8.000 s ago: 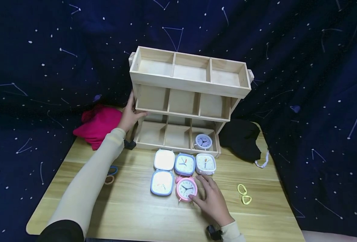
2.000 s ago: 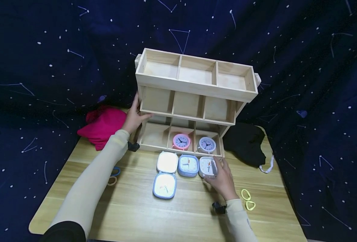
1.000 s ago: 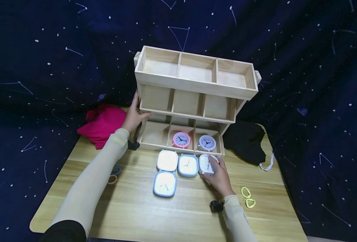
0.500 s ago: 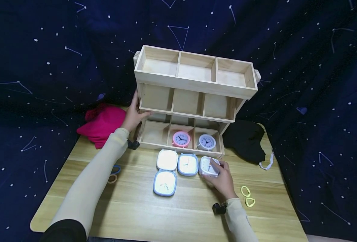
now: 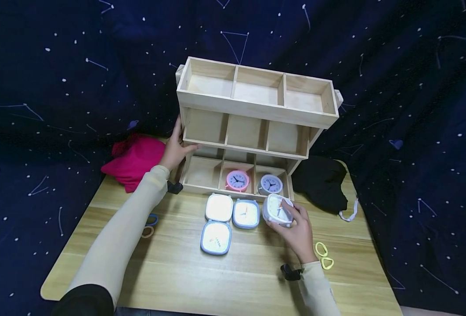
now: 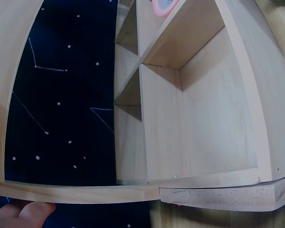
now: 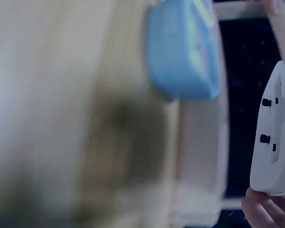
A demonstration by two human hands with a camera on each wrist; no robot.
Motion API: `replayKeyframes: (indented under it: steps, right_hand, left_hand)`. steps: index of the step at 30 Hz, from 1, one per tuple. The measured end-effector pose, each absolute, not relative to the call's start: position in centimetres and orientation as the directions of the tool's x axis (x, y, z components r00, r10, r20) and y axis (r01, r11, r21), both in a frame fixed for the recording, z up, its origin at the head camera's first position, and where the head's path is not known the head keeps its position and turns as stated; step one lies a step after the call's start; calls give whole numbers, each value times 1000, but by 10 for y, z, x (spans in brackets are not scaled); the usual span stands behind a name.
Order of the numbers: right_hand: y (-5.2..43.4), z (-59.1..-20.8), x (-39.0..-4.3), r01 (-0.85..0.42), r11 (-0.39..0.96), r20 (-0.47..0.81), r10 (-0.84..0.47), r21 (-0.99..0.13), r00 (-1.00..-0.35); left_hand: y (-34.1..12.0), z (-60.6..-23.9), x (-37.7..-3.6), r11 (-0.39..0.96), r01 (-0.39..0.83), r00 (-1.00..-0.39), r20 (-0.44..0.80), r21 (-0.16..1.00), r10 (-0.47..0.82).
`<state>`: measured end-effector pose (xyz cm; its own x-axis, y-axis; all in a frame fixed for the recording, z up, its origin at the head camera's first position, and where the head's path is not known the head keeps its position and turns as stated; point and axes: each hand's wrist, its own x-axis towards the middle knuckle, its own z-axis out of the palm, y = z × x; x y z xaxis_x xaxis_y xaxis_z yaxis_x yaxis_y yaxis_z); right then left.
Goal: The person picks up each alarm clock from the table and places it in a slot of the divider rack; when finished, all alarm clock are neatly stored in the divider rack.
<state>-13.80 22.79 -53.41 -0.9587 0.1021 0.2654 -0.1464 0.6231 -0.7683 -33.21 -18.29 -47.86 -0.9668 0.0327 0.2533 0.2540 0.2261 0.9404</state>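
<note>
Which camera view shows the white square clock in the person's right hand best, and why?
The head view: the white square clock shows whole, face up, gripped by the right hand. The right wrist view shows only its back edge with small knobs, blurred. The left wrist view shows only wooden shelf.

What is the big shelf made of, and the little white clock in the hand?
The shelf looks like pale unpainted wood: grain lines and plain board edges show, with a matte surface. The white clock held by the right hand looks like smooth moulded plastic, slightly glossy, with rounded corners and small black knobs on its back; I can't be fully sure.
</note>
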Motion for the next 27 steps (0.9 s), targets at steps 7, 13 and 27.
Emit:
replayKeyframes:
  steps: [7,13,27]
  right_hand:
    - [187,-498,-161,-233,559,300,30,-796,-953]
    - [144,-489,-189,-287,566,332,-25,-773,-943]
    - [53,-502,-249,-331,682,276,-192,-653,-942]
  left_hand:
    - [-186,-479,-333,237,253,-967,254,938,28]
    - [-187,-480,-331,244,239,-970,242,940,18]
    - [-183,-481,-332,203,267,-963,267,942,29]
